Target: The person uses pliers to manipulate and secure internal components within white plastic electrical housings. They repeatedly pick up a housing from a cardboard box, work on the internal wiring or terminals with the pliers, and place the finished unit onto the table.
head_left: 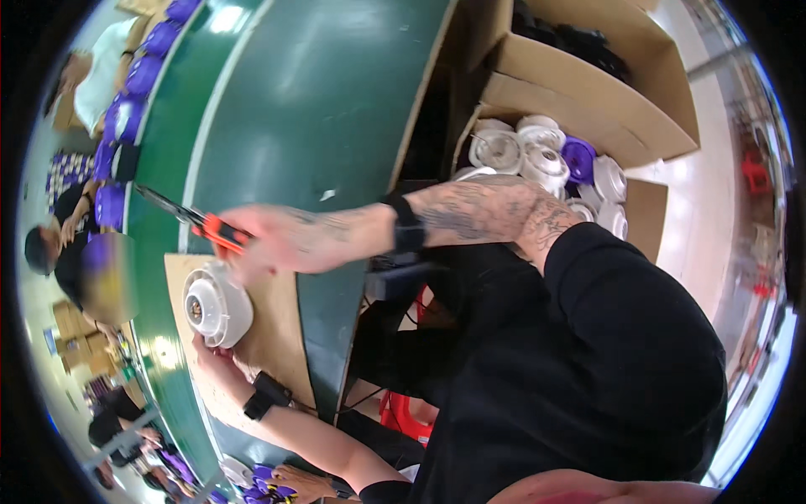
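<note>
A white round plastic housing (220, 309) with stepped rings and a brownish centre rests on a brown board (281, 323) on the green bench. My left hand (214, 354) grips its near lower edge, fingers partly hidden beneath it. Just above the housing, my right hand (264, 239) is closed around orange-handled pliers (201, 223). Their long dark jaws point away from me, over the bench. The right hand is slightly blurred, and its fingertips come close to the housing's upper rim.
Beside my right arm stands a cardboard box (588, 109) with white housings (546, 164) and a purple one (578, 160). Purple parts (143, 76) line the far belt, with people beyond. A co-worker's hand (302, 485) is at the bottom. A red stool (407, 416) stands below the bench.
</note>
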The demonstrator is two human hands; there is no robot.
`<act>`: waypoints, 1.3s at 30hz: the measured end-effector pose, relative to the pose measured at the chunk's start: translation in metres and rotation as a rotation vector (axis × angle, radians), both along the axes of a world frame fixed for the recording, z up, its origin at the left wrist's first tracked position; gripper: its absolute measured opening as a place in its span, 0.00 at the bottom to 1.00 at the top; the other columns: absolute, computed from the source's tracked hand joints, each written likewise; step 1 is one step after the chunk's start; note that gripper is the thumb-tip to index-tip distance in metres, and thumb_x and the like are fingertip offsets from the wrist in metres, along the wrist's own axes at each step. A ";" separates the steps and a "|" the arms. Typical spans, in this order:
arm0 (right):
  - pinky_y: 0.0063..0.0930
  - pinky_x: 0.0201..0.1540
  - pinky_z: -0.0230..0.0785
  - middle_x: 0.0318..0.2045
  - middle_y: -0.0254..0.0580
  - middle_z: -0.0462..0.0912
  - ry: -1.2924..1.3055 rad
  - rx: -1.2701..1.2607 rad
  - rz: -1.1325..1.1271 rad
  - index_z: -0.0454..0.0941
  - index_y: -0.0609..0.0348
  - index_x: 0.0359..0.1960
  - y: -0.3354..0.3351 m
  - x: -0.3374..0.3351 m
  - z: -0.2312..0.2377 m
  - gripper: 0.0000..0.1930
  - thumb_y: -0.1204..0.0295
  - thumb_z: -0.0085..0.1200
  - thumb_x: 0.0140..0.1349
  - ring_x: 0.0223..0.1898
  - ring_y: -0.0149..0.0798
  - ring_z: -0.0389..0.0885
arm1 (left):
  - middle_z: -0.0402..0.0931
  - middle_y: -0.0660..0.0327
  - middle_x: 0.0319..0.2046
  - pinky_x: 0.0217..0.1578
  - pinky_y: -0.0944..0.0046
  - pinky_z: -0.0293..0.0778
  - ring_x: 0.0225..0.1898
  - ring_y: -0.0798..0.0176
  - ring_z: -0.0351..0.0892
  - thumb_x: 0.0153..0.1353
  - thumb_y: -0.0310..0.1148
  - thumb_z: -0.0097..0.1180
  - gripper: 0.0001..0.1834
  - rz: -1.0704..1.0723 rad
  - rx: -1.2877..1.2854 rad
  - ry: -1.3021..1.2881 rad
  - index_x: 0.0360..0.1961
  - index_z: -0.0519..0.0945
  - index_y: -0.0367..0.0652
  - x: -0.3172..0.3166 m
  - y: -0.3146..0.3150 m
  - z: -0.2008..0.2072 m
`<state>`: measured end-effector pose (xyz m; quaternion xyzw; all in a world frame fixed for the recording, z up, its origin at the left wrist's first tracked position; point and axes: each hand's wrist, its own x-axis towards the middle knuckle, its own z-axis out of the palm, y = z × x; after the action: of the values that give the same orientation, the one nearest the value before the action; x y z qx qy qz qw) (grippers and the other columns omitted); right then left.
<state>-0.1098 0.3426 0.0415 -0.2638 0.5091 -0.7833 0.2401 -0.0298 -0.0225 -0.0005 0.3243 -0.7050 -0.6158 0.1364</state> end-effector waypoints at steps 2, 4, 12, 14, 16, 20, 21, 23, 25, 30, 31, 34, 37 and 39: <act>0.24 0.40 0.65 0.38 0.30 0.71 -0.026 -0.176 0.033 0.70 0.61 0.55 0.052 0.049 -0.023 0.25 0.66 0.66 0.59 0.38 0.26 0.70 | 0.74 0.69 0.30 0.35 0.71 0.72 0.33 0.72 0.75 0.68 0.50 0.63 0.17 -0.126 -0.021 -0.135 0.39 0.81 0.46 0.001 -0.011 0.011; 0.25 0.49 0.64 0.41 0.31 0.69 -0.011 -0.160 0.008 0.66 0.64 0.61 0.116 0.081 -0.054 0.34 0.67 0.69 0.56 0.44 0.27 0.70 | 0.78 0.63 0.28 0.32 0.68 0.79 0.28 0.69 0.79 0.68 0.43 0.63 0.16 -0.146 -0.023 -0.122 0.37 0.81 0.39 -0.009 0.010 0.017; 0.22 0.44 0.64 0.45 0.30 0.77 -0.506 0.319 -0.777 0.74 0.51 0.56 0.312 0.172 -0.212 0.25 0.66 0.68 0.56 0.43 0.25 0.73 | 0.81 0.52 0.49 0.50 0.61 0.82 0.48 0.58 0.84 0.74 0.37 0.57 0.20 -0.495 0.079 -0.086 0.57 0.76 0.32 -0.061 0.061 0.000; 0.22 0.41 0.63 0.41 0.29 0.77 -0.603 0.369 -0.992 0.75 0.48 0.51 0.347 0.182 -0.245 0.21 0.62 0.65 0.56 0.41 0.25 0.73 | 0.79 0.48 0.57 0.57 0.57 0.79 0.57 0.52 0.82 0.76 0.38 0.55 0.22 -0.511 0.170 0.002 0.63 0.74 0.32 -0.077 0.090 -0.005; 0.26 0.35 0.63 0.32 0.27 0.72 -0.755 0.391 -1.285 0.75 0.47 0.43 0.368 0.189 -0.262 0.17 0.61 0.64 0.54 0.33 0.28 0.70 | 0.75 0.46 0.62 0.62 0.54 0.74 0.63 0.49 0.78 0.78 0.38 0.52 0.24 -0.626 0.304 0.061 0.67 0.71 0.32 -0.081 0.145 0.008; 0.32 0.28 0.61 0.28 0.30 0.72 -1.102 0.162 -1.418 0.75 0.44 0.31 0.414 0.211 -0.312 0.15 0.54 0.66 0.49 0.25 0.31 0.69 | 0.70 0.43 0.69 0.69 0.50 0.67 0.68 0.45 0.73 0.80 0.37 0.47 0.26 -0.783 0.149 0.086 0.72 0.66 0.32 -0.067 0.187 0.010; 0.32 0.27 0.60 0.26 0.29 0.71 -1.139 0.144 -1.401 0.74 0.43 0.29 0.415 0.212 -0.312 0.15 0.54 0.67 0.49 0.24 0.32 0.68 | 0.73 0.44 0.66 0.67 0.52 0.69 0.67 0.47 0.75 0.79 0.35 0.49 0.24 -0.790 0.072 0.109 0.69 0.70 0.31 -0.063 0.188 0.002; 0.32 0.26 0.58 0.22 0.31 0.70 -1.157 0.109 -1.372 0.74 0.41 0.24 0.412 0.210 -0.317 0.16 0.52 0.67 0.47 0.22 0.34 0.67 | 0.75 0.45 0.64 0.66 0.53 0.71 0.66 0.48 0.76 0.78 0.33 0.51 0.21 -0.747 -0.018 0.111 0.66 0.72 0.31 -0.045 0.181 -0.004; 0.34 0.33 0.72 0.36 0.36 0.76 -0.926 0.006 -1.309 0.75 0.45 0.46 0.442 0.238 -0.350 0.24 0.71 0.74 0.47 0.32 0.35 0.77 | 0.78 0.48 0.60 0.63 0.56 0.74 0.63 0.51 0.79 0.76 0.29 0.53 0.17 -0.715 -0.017 0.121 0.60 0.76 0.30 -0.033 0.199 -0.001; 0.35 0.33 0.68 0.28 0.31 0.75 -0.722 0.254 -1.366 0.78 0.45 0.33 0.421 0.216 -0.339 0.15 0.55 0.67 0.48 0.28 0.34 0.73 | 0.79 0.48 0.56 0.62 0.55 0.75 0.61 0.50 0.80 0.77 0.28 0.51 0.14 -0.651 -0.103 0.159 0.57 0.77 0.30 0.001 0.198 0.012; 0.35 0.33 0.70 0.30 0.33 0.76 -0.808 0.184 -1.307 0.77 0.47 0.37 0.426 0.214 -0.338 0.16 0.57 0.67 0.50 0.29 0.35 0.74 | 0.79 0.48 0.56 0.62 0.55 0.75 0.61 0.50 0.80 0.77 0.28 0.51 0.13 -0.643 -0.098 0.180 0.56 0.78 0.30 0.006 0.197 0.012; 0.33 0.35 0.77 0.43 0.40 0.79 -0.926 -0.035 -0.992 0.73 0.51 0.53 0.439 0.214 -0.329 0.22 0.65 0.67 0.58 0.37 0.37 0.81 | 0.80 0.48 0.54 0.61 0.55 0.75 0.59 0.50 0.81 0.77 0.26 0.49 0.12 -0.680 -0.052 0.226 0.55 0.78 0.31 0.021 0.201 0.011; 0.29 0.36 0.71 0.37 0.36 0.76 -0.739 0.381 -1.148 0.75 0.51 0.46 0.413 0.208 -0.314 0.18 0.55 0.57 0.59 0.34 0.34 0.76 | 0.81 0.48 0.52 0.58 0.56 0.77 0.56 0.51 0.82 0.75 0.24 0.48 0.12 -0.712 -0.177 0.208 0.53 0.79 0.31 0.038 0.210 0.009; 0.28 0.39 0.71 0.37 0.33 0.74 -0.600 0.456 -1.193 0.74 0.50 0.48 0.410 0.217 -0.303 0.20 0.55 0.57 0.58 0.36 0.32 0.73 | 0.82 0.47 0.50 0.57 0.56 0.78 0.56 0.51 0.83 0.74 0.24 0.50 0.11 -0.729 -0.187 0.214 0.51 0.79 0.31 0.046 0.222 0.010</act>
<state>0.1075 0.7521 -0.2613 0.3448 0.6302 -0.6938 -0.0510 0.0161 0.1995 0.0094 -0.0275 -0.8089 -0.5872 0.0103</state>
